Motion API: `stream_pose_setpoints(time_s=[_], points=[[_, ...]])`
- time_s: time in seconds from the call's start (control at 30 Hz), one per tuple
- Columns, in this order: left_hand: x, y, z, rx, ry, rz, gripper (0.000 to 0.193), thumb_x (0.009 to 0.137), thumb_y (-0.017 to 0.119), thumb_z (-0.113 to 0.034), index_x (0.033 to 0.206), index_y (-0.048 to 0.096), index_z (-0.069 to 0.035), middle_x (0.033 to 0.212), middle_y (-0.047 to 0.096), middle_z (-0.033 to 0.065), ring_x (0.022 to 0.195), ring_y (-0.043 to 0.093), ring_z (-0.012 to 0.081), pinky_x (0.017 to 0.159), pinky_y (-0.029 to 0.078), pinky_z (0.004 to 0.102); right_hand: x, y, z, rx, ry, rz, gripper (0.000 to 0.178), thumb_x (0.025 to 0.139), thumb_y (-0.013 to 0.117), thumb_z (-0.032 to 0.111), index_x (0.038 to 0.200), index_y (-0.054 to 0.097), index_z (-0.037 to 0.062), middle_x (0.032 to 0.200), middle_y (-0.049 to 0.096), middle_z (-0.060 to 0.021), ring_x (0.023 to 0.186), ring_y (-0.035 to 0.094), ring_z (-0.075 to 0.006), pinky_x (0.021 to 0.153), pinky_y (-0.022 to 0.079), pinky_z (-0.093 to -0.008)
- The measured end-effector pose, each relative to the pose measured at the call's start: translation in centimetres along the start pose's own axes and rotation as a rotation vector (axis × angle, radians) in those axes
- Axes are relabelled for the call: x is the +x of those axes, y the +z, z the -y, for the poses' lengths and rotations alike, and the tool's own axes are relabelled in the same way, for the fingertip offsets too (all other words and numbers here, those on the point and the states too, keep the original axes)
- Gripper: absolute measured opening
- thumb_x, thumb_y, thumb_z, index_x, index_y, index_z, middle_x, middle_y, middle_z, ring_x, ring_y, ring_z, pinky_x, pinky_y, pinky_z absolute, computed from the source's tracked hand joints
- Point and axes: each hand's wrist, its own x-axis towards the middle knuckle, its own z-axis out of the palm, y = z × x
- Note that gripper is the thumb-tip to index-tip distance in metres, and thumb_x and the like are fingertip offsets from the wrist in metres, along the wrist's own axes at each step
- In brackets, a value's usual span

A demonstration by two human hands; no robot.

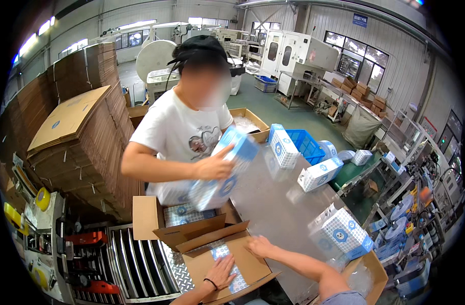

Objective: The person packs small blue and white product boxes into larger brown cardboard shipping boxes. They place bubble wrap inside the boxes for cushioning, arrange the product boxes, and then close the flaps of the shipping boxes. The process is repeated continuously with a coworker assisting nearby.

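In front of me is a brown carton (198,268), two of its flaps folded inward. Blue-and-white patterned packs (220,250) show through the gap between them. My left hand (221,273) lies open over this gap, fingers spread, a dark band around its wrist. At the far right corner my right hand (260,247) has its fingers bent onto the carton flap (250,264). Across from me, a person in a white shirt holds blurred blue-and-white packs (227,175) above a second carton (145,217), which has similar packs inside.
Several patterned packs (344,234) stand along the metal table (273,208), near a blue crate (304,145). A roller conveyor (138,259) runs at the left beside a taping machine (44,244). Tall stacks of flattened cartons (85,152) rise behind it. An open box with clear plastic (362,279) sits lower right.
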Motion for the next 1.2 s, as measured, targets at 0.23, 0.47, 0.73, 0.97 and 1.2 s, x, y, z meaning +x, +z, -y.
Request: stream_pose_setpoints(time_s=[0.23, 0.47, 0.73, 0.97, 1.2], points=[[0.4, -0.5, -0.9, 0.260, -0.061, 0.067, 0.074, 0.096, 0.043, -0.060, 0.145, 0.044, -0.004, 0.154, 0.040, 0.0114, 0.146, 0.027, 0.0319, 0.121, 0.014, 0.0522, 2.6, -5.9, 2.3, 0.095, -0.142, -0.801, 0.046, 0.084, 0.054, 0.005, 0.129, 0.059, 0.0049, 0.125, 0.062, -0.0118, 0.113, 0.059, -0.0315, 0.096, 0.048, -0.0408], [0.5, -4.4, -4.0, -0.162, -0.335, 0.336, 0.071, 0.100, 0.039, -0.056, 0.149, 0.036, -0.004, 0.151, 0.041, 0.0219, 0.137, 0.042, 0.0371, 0.114, 0.034, 0.0440, -5.4, 3.9, -1.3, 0.356, -0.324, -0.228, 0.058, 0.081, 0.052, 0.001, 0.139, 0.054, 0.0055, 0.147, 0.051, -0.0107, 0.138, 0.044, -0.0274, 0.112, 0.040, -0.0380], [-11.9, -10.6, -4.1, 0.052, -0.162, 0.132, 0.081, 0.092, 0.043, -0.070, 0.157, 0.028, -0.025, 0.163, 0.019, 0.0144, 0.151, 0.016, 0.0365, 0.121, 0.011, 0.0582, -3.3, 2.5, -3.7, 0.638, -0.350, 0.039, 0.039, 0.096, 0.047, 0.009, 0.133, 0.059, 0.0029, 0.143, 0.054, -0.0119, 0.136, 0.046, -0.0299, 0.112, 0.039, -0.0364], [-6.9, 0.2, 4.9, -0.181, -0.686, -0.521, 0.055, 0.099, 0.054, -0.037, 0.150, 0.042, -0.021, 0.162, 0.018, 0.0226, 0.146, 0.027, 0.0414, 0.118, 0.028, 0.0431, -2.1, 8.8, -2.9, 0.546, 0.167, -0.602, 0.036, 0.102, 0.043, 0.019, 0.127, 0.055, -0.0030, 0.123, 0.057, -0.0217, 0.115, 0.053, -0.0377, 0.101, 0.042, -0.0430], [-12.0, -1.3, 7.8, -0.600, -0.731, -0.531, 0.048, 0.105, 0.043, -0.029, 0.152, 0.040, -0.022, 0.164, 0.017, 0.0147, 0.145, 0.032, 0.0345, 0.118, 0.030, 0.0372, -5.3, 15.3, 6.1, 0.907, 0.483, -0.546, 0.052, 0.105, 0.043, 0.032, 0.142, 0.042, -0.0038, 0.140, 0.049, -0.0247, 0.123, 0.050, -0.0376, 0.103, 0.041, -0.0464]])
